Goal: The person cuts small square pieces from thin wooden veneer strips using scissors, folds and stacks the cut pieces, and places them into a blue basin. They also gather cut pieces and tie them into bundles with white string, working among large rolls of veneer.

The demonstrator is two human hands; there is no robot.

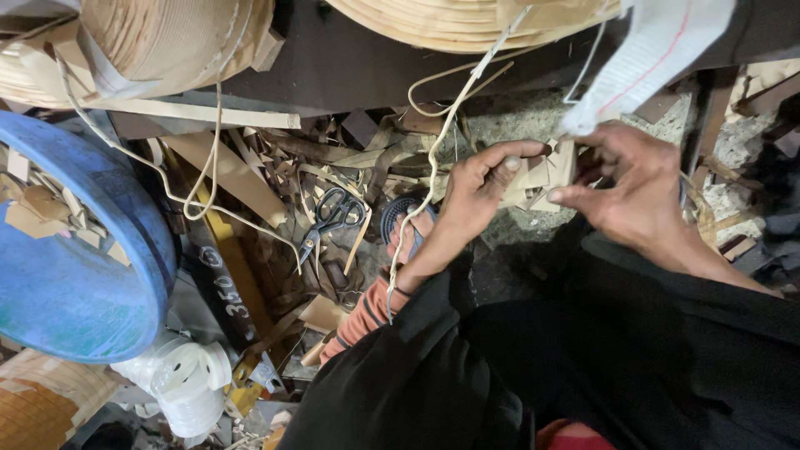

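I judge this mid-assembly: my left hand (475,187) and right hand (629,187) both pinch the tan pieces (546,175), right of the scissors (329,218); next needs careful alignment.

I am looking down into a cramped craft workshop, worked at floor level. Big rolls of tan strip material (158,42) crowd the top edge, offcuts and scraps (275,167) litter the dirty floor, black-handled scissors (329,218) lie among them, and a blue drum (75,250) holds cut pieces beside a white plastic spool (179,379).
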